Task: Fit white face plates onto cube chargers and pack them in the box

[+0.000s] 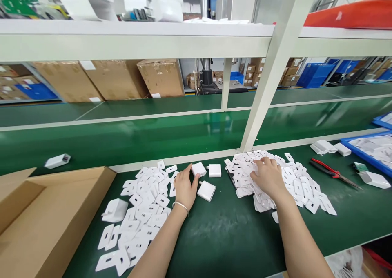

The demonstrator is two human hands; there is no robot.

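My left hand (183, 188) has its thumb and forefinger around a small white charger block (199, 169) on the green bench. Two similar blocks lie close by, one white block (214, 170) with a metal prong to the right and another white block (206, 191) nearer me. My right hand (269, 176) reaches into a heap of white plastic plates (298, 182) with small slots; its fingers are bent and apart, and their tips touch the plates. To the left of my left hand spreads a second group of white slotted plates (147, 204).
An open cardboard box (76, 212) stands at the left, beside a white housing (115, 210). Red-handled pliers (335, 174), more white housings (323, 147) and a blue tray (367, 157) are at the right. A slanted white post (263, 94) rises behind the heap.
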